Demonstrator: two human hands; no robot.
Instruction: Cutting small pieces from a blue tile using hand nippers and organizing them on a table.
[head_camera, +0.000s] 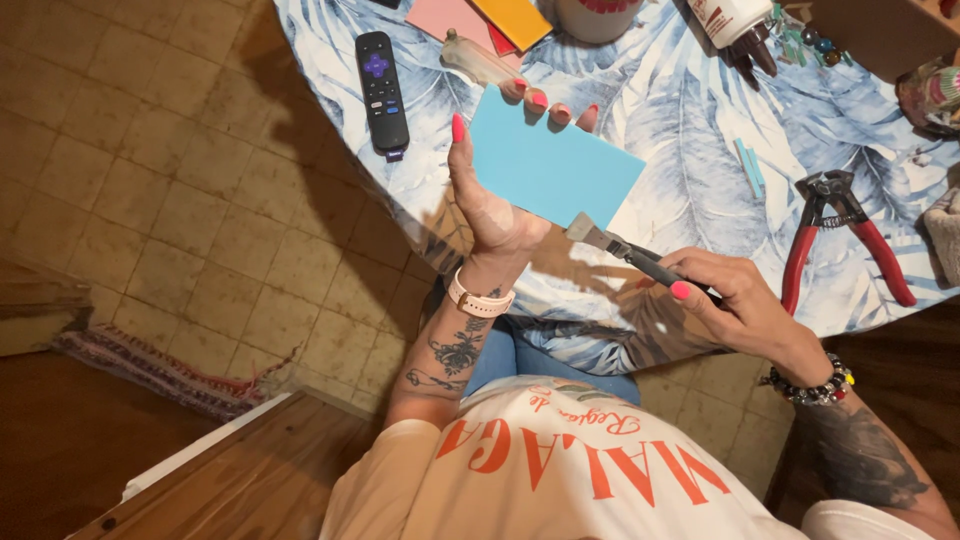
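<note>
Blue tile (553, 165) held over bench (680, 110) edge | left hand (490, 205) pinches its rim, face exposed | right hand (730, 300) closed round cutter (620, 247), tip at tile's lower edge | red pliers (845, 235) lie nearby

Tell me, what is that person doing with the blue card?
A person sits at a table with a leaf-pattern cloth. Their left hand holds up a light blue rectangular sheet. Their right hand holds a slim dark-handled tool, with its metal tip at the sheet's lower edge. On the table lie a black remote, red-handled pliers, some small blue strips and pink and orange sheets.
</note>
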